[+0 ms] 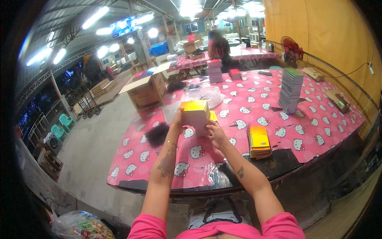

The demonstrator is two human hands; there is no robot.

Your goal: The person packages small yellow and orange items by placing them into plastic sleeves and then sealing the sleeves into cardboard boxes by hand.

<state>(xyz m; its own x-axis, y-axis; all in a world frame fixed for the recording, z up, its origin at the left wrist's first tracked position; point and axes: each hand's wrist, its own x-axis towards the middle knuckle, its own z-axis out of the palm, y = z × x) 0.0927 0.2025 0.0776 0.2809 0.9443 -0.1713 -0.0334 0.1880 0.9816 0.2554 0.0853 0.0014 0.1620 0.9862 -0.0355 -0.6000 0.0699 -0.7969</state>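
Between my two hands is a thick stack of notebooks [195,113] with a yellow-orange cover on top, held above the pink patterned table [196,151]. My left hand [178,118] grips its left side. At the lower right corner, my right hand [215,133] has its fingers closed on the stack. A bit of another yellow cover [213,116] shows just behind it. To the right, a lower pile of yellow spiral notebooks [259,142] lies near the table's front edge.
A tall stack of spiral notebooks [290,91] stands at right, with a purple-sided stack [215,71] farther back. An open cardboard box [146,92] is at the far left, beside clear plastic wrap [205,95]. A red fan [291,49] and another person [219,47] are beyond.
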